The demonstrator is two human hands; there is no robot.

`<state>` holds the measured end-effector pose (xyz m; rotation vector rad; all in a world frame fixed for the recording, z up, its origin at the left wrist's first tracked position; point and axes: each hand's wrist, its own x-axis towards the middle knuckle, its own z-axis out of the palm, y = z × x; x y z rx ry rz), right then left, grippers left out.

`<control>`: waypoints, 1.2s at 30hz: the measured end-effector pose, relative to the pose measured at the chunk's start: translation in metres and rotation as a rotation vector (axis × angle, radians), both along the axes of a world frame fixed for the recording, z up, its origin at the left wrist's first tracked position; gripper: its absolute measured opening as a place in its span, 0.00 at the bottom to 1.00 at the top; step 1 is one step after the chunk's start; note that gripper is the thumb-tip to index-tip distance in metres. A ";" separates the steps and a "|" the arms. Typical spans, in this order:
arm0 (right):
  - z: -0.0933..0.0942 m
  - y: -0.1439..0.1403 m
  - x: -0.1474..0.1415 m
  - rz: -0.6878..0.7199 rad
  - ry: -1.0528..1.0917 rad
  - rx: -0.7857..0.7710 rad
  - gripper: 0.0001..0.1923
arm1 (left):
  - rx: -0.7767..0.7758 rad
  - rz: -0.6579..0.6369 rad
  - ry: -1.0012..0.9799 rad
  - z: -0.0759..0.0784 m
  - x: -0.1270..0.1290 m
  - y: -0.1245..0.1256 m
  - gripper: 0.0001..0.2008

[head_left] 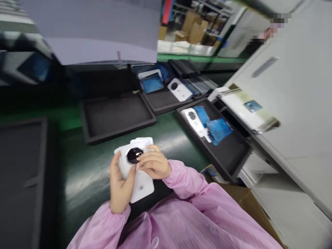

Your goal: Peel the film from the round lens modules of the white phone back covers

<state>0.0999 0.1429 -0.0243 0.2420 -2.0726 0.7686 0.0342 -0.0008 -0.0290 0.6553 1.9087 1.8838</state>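
A white rectangular plastic device with a round black lens (pixel 136 169) is held close to the body, above the green work surface (pixel 85 173). It is cradled from beneath by the left hand (pixel 119 188), whose fingers are curled closed around its left edge with the thumb laid on its face. The right hand (pixel 153 164) is half closed over the upper right corner, its fingertips touching the device beside the lens. Both forearms, in pink sleeves (pixel 192 193), are bent inward. Farther off, an empty black foam tray (pixel 116 116) lies flat, and a second black tray (pixel 228 148) to the right carries a similar white device (pixel 193 119) and blue film sheets (pixel 218 129).
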 end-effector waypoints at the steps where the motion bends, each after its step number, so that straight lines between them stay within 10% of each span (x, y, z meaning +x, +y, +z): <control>1: 0.000 -0.001 -0.001 0.050 0.030 -0.003 0.04 | -0.006 0.040 -0.034 0.000 -0.002 0.001 0.29; 11: 0.009 -0.003 -0.005 0.199 0.048 -0.020 0.28 | 0.112 0.050 -0.078 0.004 -0.010 0.002 0.28; 36: 0.016 0.003 -0.006 0.083 0.051 0.118 0.09 | 0.129 0.061 -0.036 0.003 -0.007 0.001 0.28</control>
